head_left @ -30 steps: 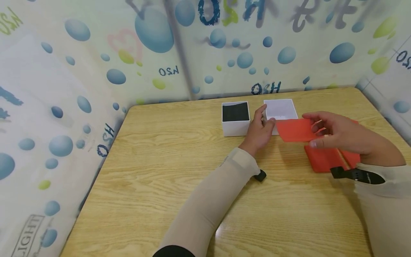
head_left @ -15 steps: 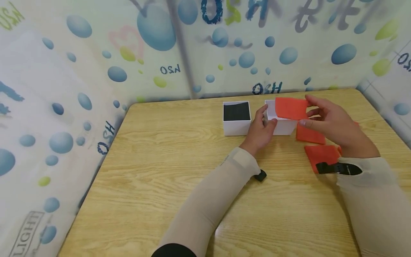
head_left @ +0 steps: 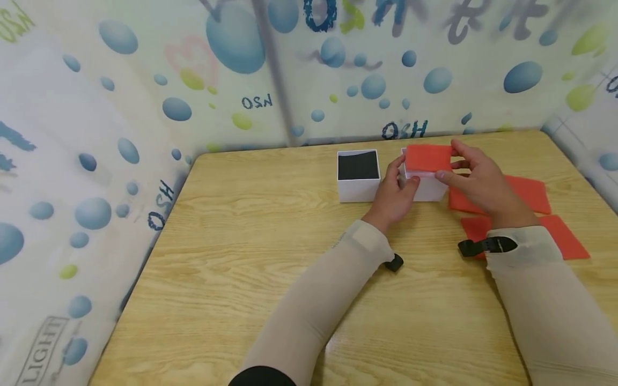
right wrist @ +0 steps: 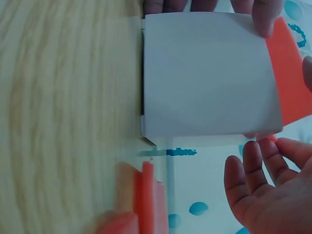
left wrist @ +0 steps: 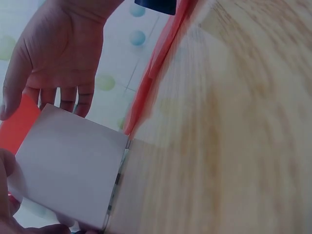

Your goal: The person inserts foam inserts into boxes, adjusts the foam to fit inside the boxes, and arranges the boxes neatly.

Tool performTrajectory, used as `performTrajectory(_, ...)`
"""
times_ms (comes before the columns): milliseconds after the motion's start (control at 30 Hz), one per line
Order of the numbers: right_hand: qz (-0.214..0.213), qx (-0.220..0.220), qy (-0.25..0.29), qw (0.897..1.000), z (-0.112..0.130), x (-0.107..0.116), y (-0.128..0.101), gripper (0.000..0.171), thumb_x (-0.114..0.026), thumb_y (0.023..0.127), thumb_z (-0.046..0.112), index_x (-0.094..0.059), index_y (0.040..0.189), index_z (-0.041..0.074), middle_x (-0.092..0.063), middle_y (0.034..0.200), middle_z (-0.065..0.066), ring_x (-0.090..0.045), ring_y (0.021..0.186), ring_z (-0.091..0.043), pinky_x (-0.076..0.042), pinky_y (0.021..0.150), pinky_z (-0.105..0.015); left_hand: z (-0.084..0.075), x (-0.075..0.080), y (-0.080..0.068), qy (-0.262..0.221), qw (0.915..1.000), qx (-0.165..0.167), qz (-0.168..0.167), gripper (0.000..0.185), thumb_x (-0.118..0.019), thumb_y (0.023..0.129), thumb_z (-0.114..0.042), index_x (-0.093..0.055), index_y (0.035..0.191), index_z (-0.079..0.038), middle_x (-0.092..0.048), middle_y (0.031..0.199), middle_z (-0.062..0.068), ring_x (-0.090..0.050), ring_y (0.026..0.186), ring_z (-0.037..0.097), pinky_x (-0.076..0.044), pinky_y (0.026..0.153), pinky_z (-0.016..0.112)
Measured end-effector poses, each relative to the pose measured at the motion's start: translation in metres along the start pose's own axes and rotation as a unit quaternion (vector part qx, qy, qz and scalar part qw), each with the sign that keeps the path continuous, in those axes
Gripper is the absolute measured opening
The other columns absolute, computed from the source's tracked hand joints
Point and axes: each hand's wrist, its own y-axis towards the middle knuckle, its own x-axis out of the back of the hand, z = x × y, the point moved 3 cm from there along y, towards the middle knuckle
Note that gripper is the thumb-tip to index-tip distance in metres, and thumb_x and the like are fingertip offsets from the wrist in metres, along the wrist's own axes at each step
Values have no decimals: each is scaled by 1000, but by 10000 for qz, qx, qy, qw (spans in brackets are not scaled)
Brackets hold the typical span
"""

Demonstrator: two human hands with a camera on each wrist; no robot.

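Observation:
A white box (head_left: 427, 187) stands at the table's far middle. My left hand (head_left: 404, 181) grips its left side, and the fingertips (right wrist: 253, 14) curl over the box's edge (right wrist: 209, 73). My right hand (head_left: 451, 161) pinches a red sheet (head_left: 427, 158) that lies across the box's top. In the right wrist view the red sheet (right wrist: 287, 73) shows beyond the box wall, with my right hand's fingers (right wrist: 263, 190) beside it. In the left wrist view my right hand (left wrist: 58, 63) hovers over the box (left wrist: 73, 165).
A second white box (head_left: 358, 174) with a black inside stands just left of the held one. More red sheets (head_left: 528, 193) lie on the wooden table (head_left: 241, 257) under my right arm. Bubble-patterned walls close in the far and left sides.
My right hand carried the red sheet away from the red stack, forward and left, down onto the white box. The left hand stayed on the box.

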Motion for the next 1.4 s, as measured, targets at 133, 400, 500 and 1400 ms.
performTrajectory(133, 44, -106, -132, 9998, -2, -1, 1, 94, -68, 101, 45, -6, 170, 28, -25, 172, -16, -37, 143, -43, -50, 98, -32, -1, -1, 1, 41, 10000, 8, 48, 59, -53, 109, -46, -27, 162, -46, -40, 167, -5, -47, 149, 21, -42, 120, 46)
performTrajectory(400, 70, -151, -149, 9998, -6, -3, 4, 93, -64, 103, 47, -4, 171, 27, -21, 174, -16, -36, 144, -45, -51, 95, -30, 0, -1, 0, 77, 10000, 44, -15, 59, -52, 109, -46, -27, 162, -46, -41, 167, -4, -49, 148, 21, -42, 120, 47)
performTrajectory(500, 58, -127, -125, 9998, -6, -3, 4, 91, -64, 104, 45, -5, 171, 26, -22, 173, -17, -37, 143, -44, -45, 83, -13, 0, -1, -1, 58, 10000, 42, -24, 59, -51, 109, -45, -27, 162, -46, -41, 167, -4, -48, 148, 21, -42, 120, 46)
performTrajectory(1400, 101, -102, -269, 9995, -7, -7, 6, 82, -56, 106, 48, -11, 171, 26, -19, 176, -12, -37, 145, -47, -44, 109, -69, -1, -1, -1, 127, 9998, 125, -68, 60, -52, 109, -47, -26, 162, -46, -40, 167, -7, -48, 149, 21, -43, 120, 48)
